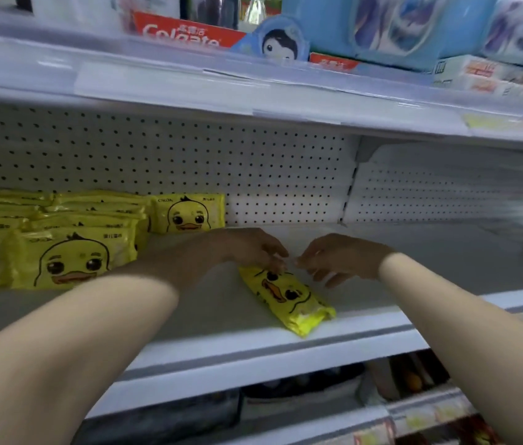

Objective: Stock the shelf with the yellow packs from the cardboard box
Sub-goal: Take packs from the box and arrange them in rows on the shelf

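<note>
yellow pack (285,298) flat and askew on the shelf (208,306), near the front lip, well apart from the stacked packs (70,255) at the left. left hand (253,248) curled over its far end, seemingly pinching the seam; right hand (334,258) loosely curled just beside that end, grip unclear through blur. probably light, soft and squashy under slick, crinkly film. best taken by both short ends or across the middle, not by the thin seal.

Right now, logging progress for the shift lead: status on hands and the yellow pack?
Left hand pinching far end of loose yellow pack, flat on shelf. Right hand alongside, grip unclear. Stacked packs to the left, clear of it.
</note>
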`<state>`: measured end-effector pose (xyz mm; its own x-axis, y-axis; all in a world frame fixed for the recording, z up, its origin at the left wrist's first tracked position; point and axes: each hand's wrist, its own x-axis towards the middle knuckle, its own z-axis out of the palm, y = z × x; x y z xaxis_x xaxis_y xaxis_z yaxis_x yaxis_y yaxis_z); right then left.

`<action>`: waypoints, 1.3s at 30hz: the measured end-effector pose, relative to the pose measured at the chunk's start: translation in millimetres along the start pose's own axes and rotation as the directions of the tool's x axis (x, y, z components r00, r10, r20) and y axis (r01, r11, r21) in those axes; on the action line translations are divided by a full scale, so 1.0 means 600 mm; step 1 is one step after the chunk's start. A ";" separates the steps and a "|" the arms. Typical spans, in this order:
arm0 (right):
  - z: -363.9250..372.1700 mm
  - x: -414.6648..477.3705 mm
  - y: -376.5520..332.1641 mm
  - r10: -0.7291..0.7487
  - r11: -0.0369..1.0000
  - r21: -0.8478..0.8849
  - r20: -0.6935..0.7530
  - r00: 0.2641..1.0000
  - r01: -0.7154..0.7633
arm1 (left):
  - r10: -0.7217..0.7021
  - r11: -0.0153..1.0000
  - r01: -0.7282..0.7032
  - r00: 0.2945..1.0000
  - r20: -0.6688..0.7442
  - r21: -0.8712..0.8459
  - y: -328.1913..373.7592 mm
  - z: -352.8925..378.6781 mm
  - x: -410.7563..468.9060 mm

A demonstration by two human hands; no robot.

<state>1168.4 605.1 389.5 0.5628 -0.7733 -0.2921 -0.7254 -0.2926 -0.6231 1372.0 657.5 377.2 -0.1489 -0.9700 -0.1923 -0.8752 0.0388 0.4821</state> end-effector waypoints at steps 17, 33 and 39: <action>0.040 -0.038 0.018 -0.368 0.831 0.317 -0.303 0.879 0.457 | -0.194 0.903 -0.113 0.755 -0.626 -0.416 -0.053 0.052 -0.142; 0.066 -0.036 0.037 -0.431 0.775 0.331 -0.346 0.834 0.538 | -0.255 0.942 0.001 0.652 -0.714 -0.335 -0.034 0.070 -0.170; 0.048 -0.036 0.028 -0.393 0.842 0.221 -0.377 0.839 0.493 | -0.224 0.943 -0.026 0.690 -0.689 -0.333 -0.023 0.062 -0.188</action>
<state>1155.7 633.1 364.2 0.6077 -0.7458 0.2729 -0.2456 -0.5033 -0.8285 1383.8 775.3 360.4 0.4103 -0.8430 0.3479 -0.6680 -0.0181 0.7439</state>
